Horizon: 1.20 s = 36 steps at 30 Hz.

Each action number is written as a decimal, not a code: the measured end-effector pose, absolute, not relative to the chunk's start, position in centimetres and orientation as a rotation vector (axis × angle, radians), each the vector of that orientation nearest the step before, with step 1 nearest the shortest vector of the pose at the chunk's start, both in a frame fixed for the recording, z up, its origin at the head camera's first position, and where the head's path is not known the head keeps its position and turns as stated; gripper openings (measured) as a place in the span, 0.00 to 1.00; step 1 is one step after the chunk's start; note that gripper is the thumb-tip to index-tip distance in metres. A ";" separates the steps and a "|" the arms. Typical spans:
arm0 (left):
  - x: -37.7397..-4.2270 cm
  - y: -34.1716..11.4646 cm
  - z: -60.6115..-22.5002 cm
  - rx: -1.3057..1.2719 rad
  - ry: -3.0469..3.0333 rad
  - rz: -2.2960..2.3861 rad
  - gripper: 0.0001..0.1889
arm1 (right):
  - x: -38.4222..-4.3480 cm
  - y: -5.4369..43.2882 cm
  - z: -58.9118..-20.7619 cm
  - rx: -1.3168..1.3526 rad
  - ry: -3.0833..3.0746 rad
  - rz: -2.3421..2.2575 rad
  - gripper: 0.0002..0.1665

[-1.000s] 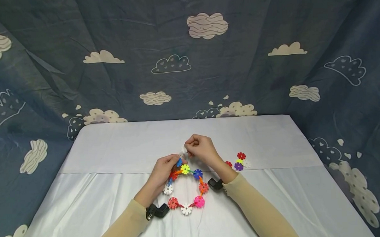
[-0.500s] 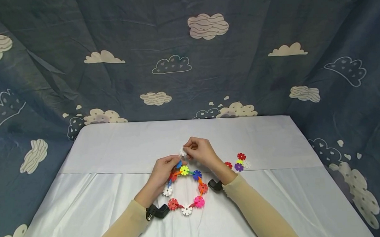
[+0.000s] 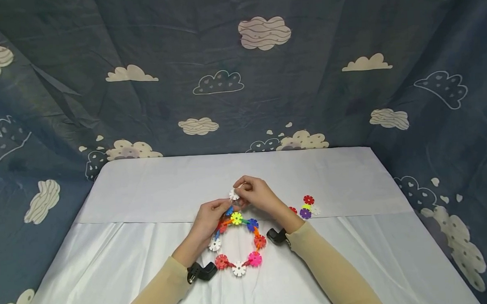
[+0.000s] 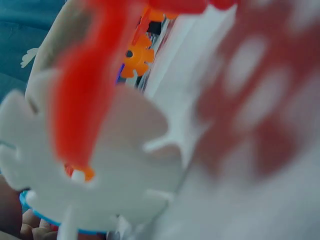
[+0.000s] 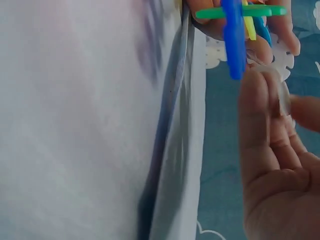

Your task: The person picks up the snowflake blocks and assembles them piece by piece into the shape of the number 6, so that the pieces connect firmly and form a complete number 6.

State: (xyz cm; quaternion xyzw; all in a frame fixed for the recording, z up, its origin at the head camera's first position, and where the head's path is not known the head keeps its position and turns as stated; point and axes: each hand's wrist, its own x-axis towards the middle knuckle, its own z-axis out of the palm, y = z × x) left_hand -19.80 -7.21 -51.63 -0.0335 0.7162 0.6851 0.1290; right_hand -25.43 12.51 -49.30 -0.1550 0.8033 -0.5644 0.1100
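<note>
A ring of linked, notched plastic flower discs, with a yellow disc [image 3: 236, 218] at its far side and a white disc [image 3: 239, 269] at its near side, is at the middle of the table. My left hand [image 3: 210, 218] holds the ring at its upper left, by a blue disc [image 3: 229, 211]. My right hand [image 3: 255, 191] pinches a loose white flower disc [image 3: 234, 195] just above that blue disc. In the right wrist view the pinched disc [image 5: 284, 97] shows nearly edge-on between thumb and fingers. A ring disc [image 4: 120, 190] fills much of the left wrist view.
Right of the ring lie several loose discs, among them a red disc [image 3: 308, 200], a purple disc [image 3: 305, 213] and a white disc [image 3: 316, 210]. A white cloth [image 3: 147, 188] covers the table. Behind it hangs a dark curtain [image 3: 218, 44] with clouds.
My right hand has moved slightly left, bringing the white disc closer to the left fingertips and the blue disc. The ring has barely shifted.
</note>
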 end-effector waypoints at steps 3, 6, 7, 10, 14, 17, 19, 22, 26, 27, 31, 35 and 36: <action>-19.9 -7.1 -51.4 -0.092 2.100 1.964 0.21 | -25.7 12.9 -49.6 -0.448 2.290 -1.639 0.18; -20.0 -7.1 -51.2 -0.099 2.082 1.947 0.22 | -25.8 13.1 -49.7 -0.448 2.222 -1.636 0.17; -20.0 -7.2 -51.1 -0.101 2.071 1.948 0.23 | -25.8 13.1 -49.8 -0.445 2.198 -1.638 0.16; -20.1 -7.3 -51.0 -0.113 2.027 1.953 0.27 | -25.8 13.1 -49.9 -0.424 2.147 -1.654 0.15; -20.4 -7.4 -51.0 -0.109 1.973 1.969 0.31 | -25.9 13.1 -49.9 -0.383 2.081 -1.664 0.14; -20.5 -7.4 -51.1 -0.106 1.992 1.959 0.32 | -25.9 13.0 -49.9 -0.385 2.057 -1.645 0.15; -20.5 -7.4 -51.0 -0.109 1.999 1.948 0.32 | -25.8 13.0 -49.8 -0.394 2.056 -1.635 0.15; -20.4 -7.4 -51.0 -0.112 2.008 1.928 0.33 | -25.7 12.9 -49.9 -0.402 2.064 -1.637 0.16; -20.3 -7.4 -51.2 -0.105 2.005 1.920 0.32 | -25.5 12.8 -50.1 -0.427 2.112 -1.636 0.16; -20.3 -7.4 -51.2 -0.107 2.002 1.924 0.30 | -25.5 12.7 -50.1 -0.434 2.125 -1.634 0.16; -20.3 -7.3 -51.3 -0.126 2.056 1.947 0.23 | -25.6 12.4 -50.1 -0.456 2.169 -1.626 0.17; -20.5 -7.4 -51.3 -0.137 2.019 2.010 0.18 | -25.6 12.6 -49.7 -0.454 2.242 -1.598 0.20; -20.5 -7.5 -51.2 -0.143 1.992 2.023 0.17 | -25.6 12.8 -49.5 -0.456 2.275 -1.577 0.21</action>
